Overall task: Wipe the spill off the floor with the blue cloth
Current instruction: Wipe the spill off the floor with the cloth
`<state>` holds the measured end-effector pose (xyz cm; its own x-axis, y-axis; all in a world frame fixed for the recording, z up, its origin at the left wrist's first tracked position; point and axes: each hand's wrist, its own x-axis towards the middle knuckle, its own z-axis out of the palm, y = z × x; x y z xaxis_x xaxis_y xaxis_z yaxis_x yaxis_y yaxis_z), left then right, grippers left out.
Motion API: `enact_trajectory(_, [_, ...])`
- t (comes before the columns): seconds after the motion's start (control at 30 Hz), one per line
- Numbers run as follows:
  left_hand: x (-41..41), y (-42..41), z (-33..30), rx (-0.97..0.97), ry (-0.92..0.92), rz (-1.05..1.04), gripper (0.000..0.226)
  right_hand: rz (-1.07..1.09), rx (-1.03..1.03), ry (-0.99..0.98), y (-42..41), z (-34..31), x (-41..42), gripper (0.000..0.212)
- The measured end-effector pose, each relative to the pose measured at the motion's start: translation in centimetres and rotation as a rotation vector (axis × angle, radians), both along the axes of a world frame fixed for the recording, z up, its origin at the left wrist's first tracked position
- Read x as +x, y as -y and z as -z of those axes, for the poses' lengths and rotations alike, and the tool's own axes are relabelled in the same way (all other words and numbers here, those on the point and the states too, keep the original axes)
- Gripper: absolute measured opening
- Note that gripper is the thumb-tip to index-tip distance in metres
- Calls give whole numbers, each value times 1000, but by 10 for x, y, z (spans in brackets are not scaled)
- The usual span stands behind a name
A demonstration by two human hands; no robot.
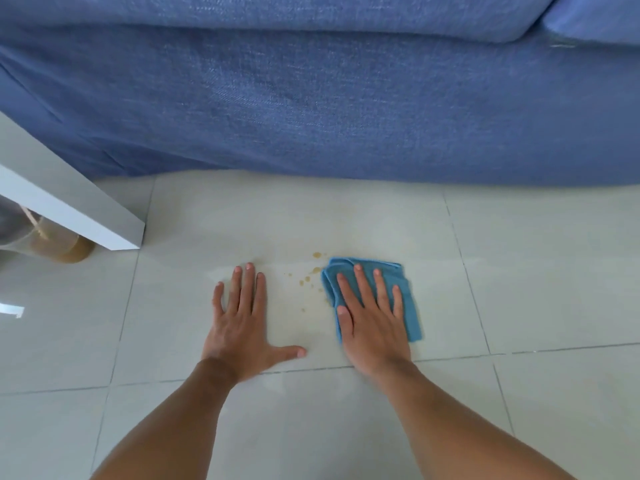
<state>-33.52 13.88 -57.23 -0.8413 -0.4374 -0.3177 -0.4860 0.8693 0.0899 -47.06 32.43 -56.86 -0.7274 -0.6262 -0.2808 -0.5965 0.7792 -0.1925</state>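
A folded blue cloth lies flat on the pale tiled floor. My right hand presses down on it, fingers spread. Just left of the cloth, brownish drops of the spill dot the tile, with one larger drop further back. My left hand rests flat on the bare floor to the left of the spill, fingers apart, holding nothing.
A blue fabric sofa fills the back of the view, its base meeting the floor. A white table leg or panel slants in at the left, with a cup of brown liquid behind it.
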Motion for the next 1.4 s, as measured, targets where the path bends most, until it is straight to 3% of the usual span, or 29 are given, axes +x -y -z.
enact_trajectory(0.1, [-1, 3, -1, -13, -28, 3, 151, 160, 58, -2, -7, -1, -40, 61])
enact_trajectory(0.23, [-1, 2, 3, -47, -23, 15, 151, 349, 21, 36, 50, 2, -45, 60])
enact_trajectory(0.43, [-5, 1, 2, -40, 1, 10, 150, 35, -55, 13, 28, 4, 0, 61])
enact_trajectory(0.57, [-6, 1, 0, -33, 8, 5, 150, 124, -21, -49, -2, 6, -21, 62])
enact_trajectory(0.73, [-5, 2, -1, -32, -19, -4, 151, 213, 5, 13, 34, 3, -48, 59])
enact_trajectory(1.0, [-2, 0, 2, -6, -49, -28, 153, -78, 51, 146, 82, -6, -63, 59])
enact_trajectory(1.4, [-3, 1, 1, 9, -60, -49, 155, -344, -22, 108, 95, 0, -63, 57])
